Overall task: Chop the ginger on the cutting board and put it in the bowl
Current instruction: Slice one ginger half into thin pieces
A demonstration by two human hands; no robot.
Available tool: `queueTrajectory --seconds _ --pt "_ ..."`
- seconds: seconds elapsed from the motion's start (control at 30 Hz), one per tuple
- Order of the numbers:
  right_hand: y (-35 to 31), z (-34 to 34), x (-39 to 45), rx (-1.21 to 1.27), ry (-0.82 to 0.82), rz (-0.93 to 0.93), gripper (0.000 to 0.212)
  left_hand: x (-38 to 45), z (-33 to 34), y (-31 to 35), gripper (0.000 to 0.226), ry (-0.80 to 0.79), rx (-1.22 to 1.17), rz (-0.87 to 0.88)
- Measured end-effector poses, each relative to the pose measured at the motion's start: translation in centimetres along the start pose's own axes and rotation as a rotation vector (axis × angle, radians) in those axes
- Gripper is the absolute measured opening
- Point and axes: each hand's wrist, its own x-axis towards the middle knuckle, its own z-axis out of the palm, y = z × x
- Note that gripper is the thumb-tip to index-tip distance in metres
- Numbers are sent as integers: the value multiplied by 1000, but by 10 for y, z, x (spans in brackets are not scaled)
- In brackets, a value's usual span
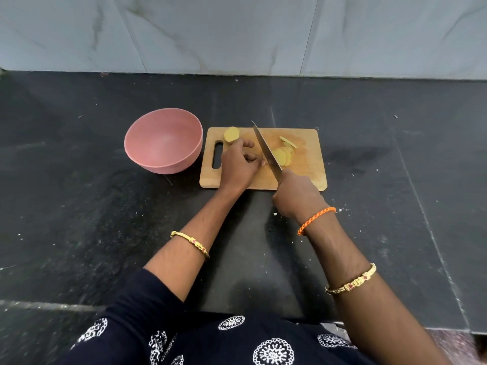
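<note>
1. The right hand (296,194) grasps a long steel knife (266,150), blade angled across the rectangular wooden cutting board (308,164).
2. The left hand (238,164), fingers curled, steadies yellow ginger (232,134) beside cut slices (283,155).
3. The empty round pink bowl (163,139) waits just left for the pieces.

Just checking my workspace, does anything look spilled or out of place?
Mostly fine. Pale crumbs lie scattered on the dark counter beside the cutting board. One ginger chunk sits at the board's far-left corner, near the edge.
</note>
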Motion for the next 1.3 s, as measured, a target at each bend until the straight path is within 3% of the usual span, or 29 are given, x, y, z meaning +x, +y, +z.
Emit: queueTrajectory --seconds 0.23,0.5,0.67,0.83,0.93,1.2,1.3 --pt "14 10 -17 -18 -58 70 21 -1 0 1 31 9 -9 -3" --pt "49 -13 -63 79 -166 27 17 7 -6 1 28 -115 48 -2" --pt "52 -37 -72 176 -86 -24 20 12 -10 3 29 -237 109 28" --pt "67 -34 -34 263 30 39 19 17 -14 9 40 -325 202 63" --pt "76 -29 -16 302 68 71 23 22 -16 13 33 -394 285 105" --pt "85 -18 2 404 92 94 25 16 -7 12 35 -348 275 172" --pt "87 -19 3 438 111 99 26 16 -4 16 46 -354 262 181"
